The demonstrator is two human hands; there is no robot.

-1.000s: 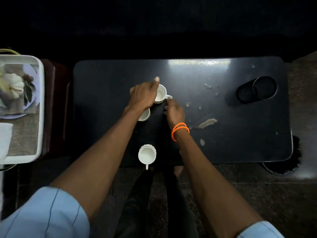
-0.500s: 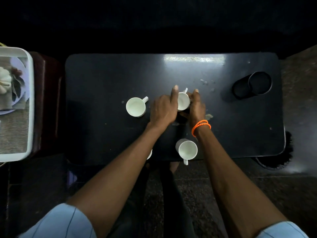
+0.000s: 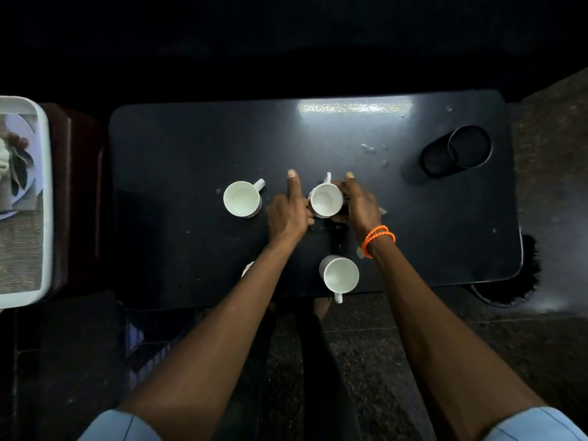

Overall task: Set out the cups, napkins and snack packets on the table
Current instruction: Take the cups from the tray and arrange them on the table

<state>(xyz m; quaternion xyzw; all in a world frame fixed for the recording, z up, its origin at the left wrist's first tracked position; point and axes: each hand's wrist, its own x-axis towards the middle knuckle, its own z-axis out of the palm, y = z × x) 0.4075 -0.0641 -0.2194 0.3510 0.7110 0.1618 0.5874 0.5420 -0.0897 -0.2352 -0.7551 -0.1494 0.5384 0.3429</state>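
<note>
Three white cups stand on the black table [image 3: 178, 154], and a sliver of a fourth [image 3: 247, 268] peeks out from under my left forearm. The middle cup [image 3: 326, 199], handle pointing away, sits between both my hands. My left hand [image 3: 288, 211] touches its left side with the forefinger stretched out. My right hand [image 3: 361, 203], with an orange bead bracelet at the wrist, cups its right side. A second cup [image 3: 241, 198] stands free to the left. Another cup [image 3: 340, 276] stands near the table's front edge, handle toward me.
A white tray [image 3: 47, 198] with a plate and a napkin rests on a dark stool at the left. A black round container [image 3: 456, 151] lies at the table's back right. Pale scuffs mark the tabletop. Dark floor lies below.
Both hands have carried the cup from the table's left-centre to the middle. The left cup, hidden under my left hand before, now stands free. Since half a second ago little has moved.
</note>
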